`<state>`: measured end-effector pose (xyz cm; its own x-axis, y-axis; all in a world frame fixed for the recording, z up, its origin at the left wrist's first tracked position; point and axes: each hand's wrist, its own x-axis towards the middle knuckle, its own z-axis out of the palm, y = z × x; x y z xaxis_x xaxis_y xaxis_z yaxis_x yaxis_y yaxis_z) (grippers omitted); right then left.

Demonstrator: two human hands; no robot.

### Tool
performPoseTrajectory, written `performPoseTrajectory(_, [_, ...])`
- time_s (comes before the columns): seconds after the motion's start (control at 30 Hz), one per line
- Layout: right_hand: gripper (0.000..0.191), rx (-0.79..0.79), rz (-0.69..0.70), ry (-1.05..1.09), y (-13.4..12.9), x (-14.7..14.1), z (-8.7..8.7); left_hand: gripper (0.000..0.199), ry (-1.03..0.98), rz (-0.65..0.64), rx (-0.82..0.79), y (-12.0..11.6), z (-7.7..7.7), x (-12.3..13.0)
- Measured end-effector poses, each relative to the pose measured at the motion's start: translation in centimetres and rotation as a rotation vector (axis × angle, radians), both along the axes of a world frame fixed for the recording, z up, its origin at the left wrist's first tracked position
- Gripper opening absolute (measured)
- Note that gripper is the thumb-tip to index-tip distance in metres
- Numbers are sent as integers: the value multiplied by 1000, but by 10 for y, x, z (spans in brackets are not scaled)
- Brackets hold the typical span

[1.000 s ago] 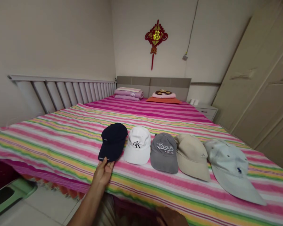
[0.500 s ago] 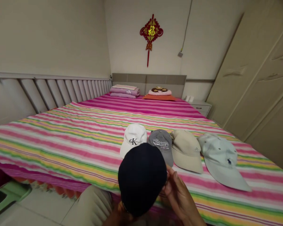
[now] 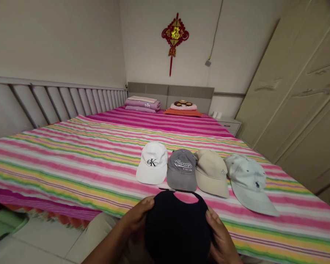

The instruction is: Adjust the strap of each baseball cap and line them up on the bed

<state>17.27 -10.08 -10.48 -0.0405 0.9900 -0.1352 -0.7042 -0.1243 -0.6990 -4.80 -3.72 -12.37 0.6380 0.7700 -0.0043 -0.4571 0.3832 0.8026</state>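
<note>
A black cap (image 3: 177,227) is between my two hands at the bottom middle, its rear opening and strap facing the bed. My left hand (image 3: 140,212) grips its left side, and my right hand (image 3: 219,234) grips its right side. Beyond it, four caps lie in a row on the striped bedspread: a white cap (image 3: 153,161) with black letters, a grey cap (image 3: 182,170) with white lettering, a beige cap (image 3: 212,172), and a pale blue-grey cap (image 3: 250,181) at the right end.
Folded purple bedding (image 3: 143,105) and a pink and orange pile (image 3: 183,109) lie near the headboard (image 3: 191,93). A railing (image 3: 71,101) runs along the left. A nightstand (image 3: 228,124) and wardrobe (image 3: 288,95) are at right. A green stool (image 3: 8,223) stands at lower left.
The black cap has turned and moved lower and right, showing its rear opening. My left hand has come up from beneath to its left side. The grey cap is now less covered.
</note>
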Motion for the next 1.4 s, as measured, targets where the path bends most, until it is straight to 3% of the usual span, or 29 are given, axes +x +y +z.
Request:
performPoseTrajectory(0.1, [28,43,88,-61,-6,10,-2,31,-137,-65,-39,0,14,8])
performPoseTrajectory(0.27, [24,68,127,-134,-12,24,-1,19,-210,-2,-157,-10,28,16])
performPoseTrajectory(0.43, [44,86,244,-369,-10,24,12,21,-49,-23,-129,-12,38,20])
performPoseTrajectory(0.6, [32,136,221,-657,-9,16,32,25,173,-68,-37,-13,52,21])
performPoseTrajectory(0.8, [32,137,226,-645,-11,9,43,19,288,-49,6,-18,68,26])
performPoseTrajectory(1.03, [35,183,234,-670,-12,5,46,12,269,21,-38,-19,65,36])
performPoseTrajectory(1.23, [35,193,205,-692,-13,3,48,21,235,15,-107,-22,60,40])
performPoseTrajectory(1.4, [32,133,65,-532,-11,5,43,19,163,75,-143,-22,54,41])
